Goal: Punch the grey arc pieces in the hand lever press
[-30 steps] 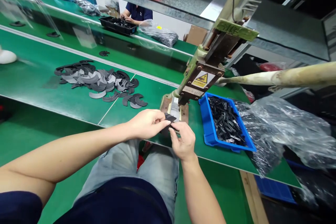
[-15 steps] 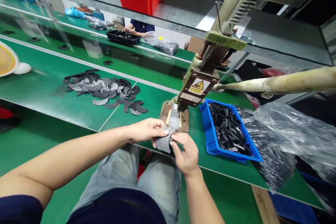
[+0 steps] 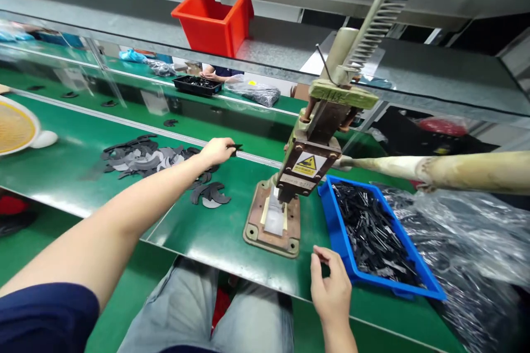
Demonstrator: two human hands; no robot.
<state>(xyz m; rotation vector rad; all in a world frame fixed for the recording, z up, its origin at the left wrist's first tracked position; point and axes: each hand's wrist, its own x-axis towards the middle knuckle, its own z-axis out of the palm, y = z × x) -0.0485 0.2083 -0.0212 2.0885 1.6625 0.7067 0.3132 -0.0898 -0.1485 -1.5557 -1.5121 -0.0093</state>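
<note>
My left hand [image 3: 218,150] is stretched out over the metal rail at the far side of the green table, its fingers closed on a dark curved piece [image 3: 237,149]. Most of that piece is hidden by the hand. Below the forearm lies a pile of grey and black crescent-shaped pieces [image 3: 143,155], with a few more [image 3: 211,195] to its right. My right hand [image 3: 332,285] hovers near the table's front edge, fingers loosely curled and apart, holding nothing. It is beside a blue bin [image 3: 337,240] of thin black strips [image 3: 372,231]. Left of it stands a hand press [image 3: 304,162] with a bare base plate [image 3: 252,226].
The press lever [image 3: 467,171] reaches out over the bin to the right. Clear plastic bags [image 3: 476,226] lie beyond the bin. A red bin [image 3: 211,30] sits on the overhead shelf. Across the belt, a person works by a black tray [image 3: 196,86].
My hands have separated. The left has moved forward to the rail with a dark piece; the right has let go of the grey crescent pieces and moved right toward the blue bin.
</note>
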